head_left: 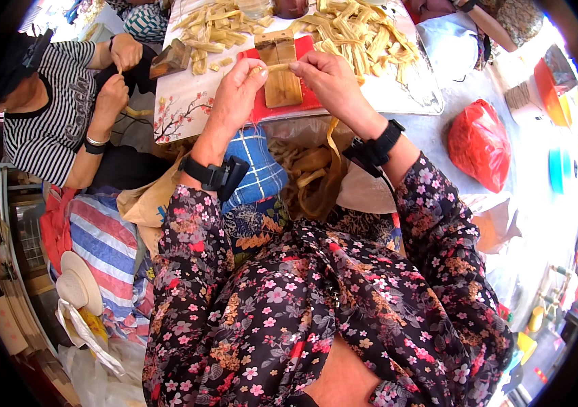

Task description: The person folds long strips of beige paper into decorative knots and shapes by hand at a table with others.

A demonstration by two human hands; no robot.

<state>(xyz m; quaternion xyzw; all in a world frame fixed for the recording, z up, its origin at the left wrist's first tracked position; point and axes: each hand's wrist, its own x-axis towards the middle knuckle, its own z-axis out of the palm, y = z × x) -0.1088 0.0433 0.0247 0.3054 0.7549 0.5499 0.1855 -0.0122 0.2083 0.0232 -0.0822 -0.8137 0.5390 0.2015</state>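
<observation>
Between my two hands a short pale-yellow strip point(278, 67) is stretched level across a wooden block point(283, 93). My left hand point(238, 89) pinches the strip's left end between thumb and fingers. Its right end is in the closed fingers of my right hand point(331, 80). The block lies on a red sheet point(262, 108) at the near edge of a white table point(190, 95). Similar yellowish strips form a pile point(217, 27) at the far left and a larger pile point(363, 37) at the far right.
A second wooden block point(170, 60) sits at the table's left edge. Below the table are loose long strips point(312, 166) and a blue checked cloth point(253, 166). At the left, a co-worker in a striped shirt point(51, 102) handles a strip. A red plastic bag point(480, 146) stands right.
</observation>
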